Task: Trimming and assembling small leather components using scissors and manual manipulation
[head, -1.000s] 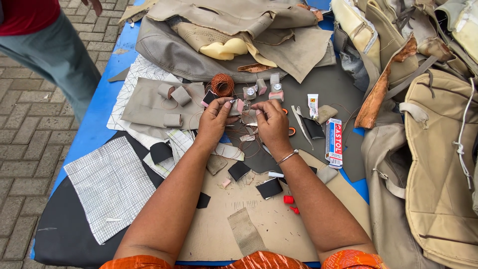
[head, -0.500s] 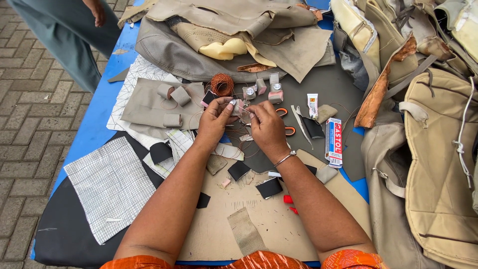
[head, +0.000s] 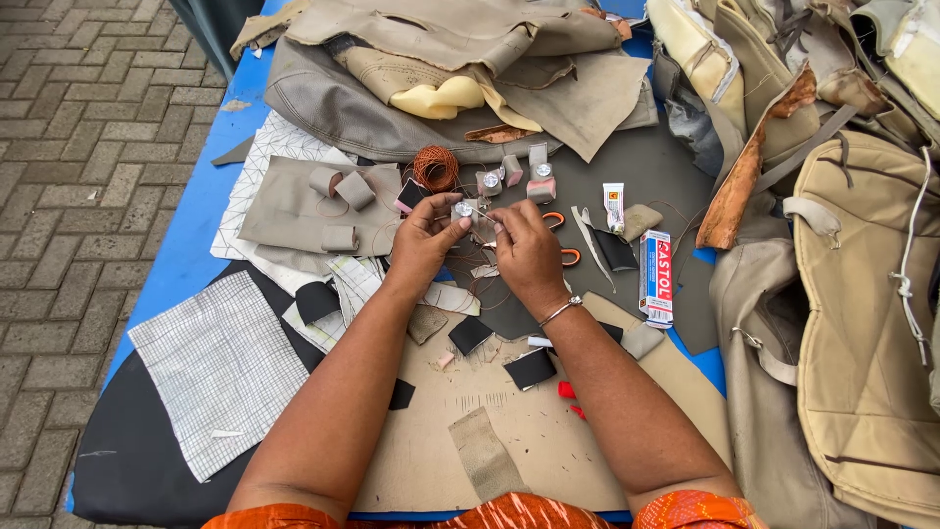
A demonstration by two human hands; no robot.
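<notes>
Near the table's (head: 201, 211) left edge lies a checked fabric sheet (head: 220, 367), with beige leather pieces (head: 299, 201) beyond it. At mid-table the left hand (head: 426, 240) and right hand (head: 529, 255) meet, both pinched on a small grey piece with a metal snap (head: 468, 213), just in front of the copper thread spool (head: 436, 168). A glue box (head: 655, 278) lies right of the hands, and tan bags (head: 862, 323) crowd the right edge.

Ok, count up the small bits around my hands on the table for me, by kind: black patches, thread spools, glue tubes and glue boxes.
Black patches: 6, for example one near the left forearm and one below the right wrist
Orange thread spool: 1
Glue tube: 1
Glue box: 1
Total: 9
</notes>
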